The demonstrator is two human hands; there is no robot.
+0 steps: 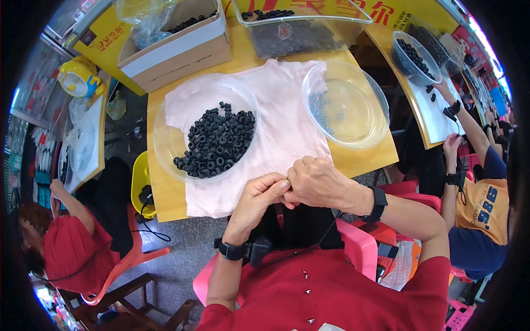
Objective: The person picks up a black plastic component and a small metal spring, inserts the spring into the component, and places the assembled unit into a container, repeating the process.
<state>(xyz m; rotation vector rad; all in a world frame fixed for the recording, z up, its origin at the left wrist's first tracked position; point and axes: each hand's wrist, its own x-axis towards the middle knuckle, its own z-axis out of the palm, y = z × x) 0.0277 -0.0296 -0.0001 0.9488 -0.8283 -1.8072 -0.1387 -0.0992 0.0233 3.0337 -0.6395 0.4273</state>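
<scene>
My left hand (pixel 263 194) and my right hand (pixel 316 182) meet at the table's near edge, fingers closed and pressed against each other. Whatever they pinch is hidden between the fingers. Ahead on the left, a clear round tub (pixel 165 144) holds a heap of small black ring-shaped parts (pixel 220 142). On the right, a second clear round tub (pixel 361 140) has small clear bits (pixel 324 110) along its left side. Both tubs rest on a pale pink T-shirt (pixel 281 105) spread over the yellow table (pixel 364 163).
Along the back stand a cardboard box (pixel 182 63) and a clear bin (pixel 298 44), both with black parts. A yellow fan (pixel 77 77) is at far left. Co-workers sit on both sides, one in a red shirt (pixel 77 251), one in an orange-and-navy shirt (pixel 486 215).
</scene>
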